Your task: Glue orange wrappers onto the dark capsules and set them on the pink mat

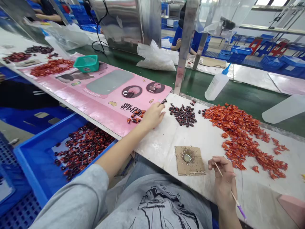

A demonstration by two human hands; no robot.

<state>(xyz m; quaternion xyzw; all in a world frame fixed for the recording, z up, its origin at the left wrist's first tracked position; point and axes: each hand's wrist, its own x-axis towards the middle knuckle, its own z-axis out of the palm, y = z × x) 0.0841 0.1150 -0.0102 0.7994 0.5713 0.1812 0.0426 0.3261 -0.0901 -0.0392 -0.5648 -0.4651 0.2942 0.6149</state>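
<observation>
Left hand (152,116) lay palm down on the white work board (158,149), fingers (159,108) loosely curled; whether it held anything could not be told. A loose cluster of small dark wrapped pieces (183,115) lay just beyond the fingertips to the right, and a few orange-and-dark wrapped pieces (135,116) sat just left of the hand, on the pink printed sheet (145,106) marked SPY×FAMILY. Right hand (222,181) was closed in a pinch on a thin wooden stick (218,168) with a purple tip (241,211), the stick running diagonally through the grip. Immediately left of that grip lay a square of brown cardboard (189,160) bearing a round metallic disc (187,158) ringed by grainy specks. Ahead of the right hand, and touching no hand, spread a large heap of red-orange foil-wrapped pieces (240,136). Below the left forearm, a blue plastic crate (28,159) held many dark red wrapped pieces (82,151). Well beyond the left hand, a green plastic basket (86,63) sat on the pink sheet. Beyond the heap stood a squeeze bottle (216,86) with a blue nozzle. A co-worker in a blue shirt (188,39) was at the far side.
</observation>
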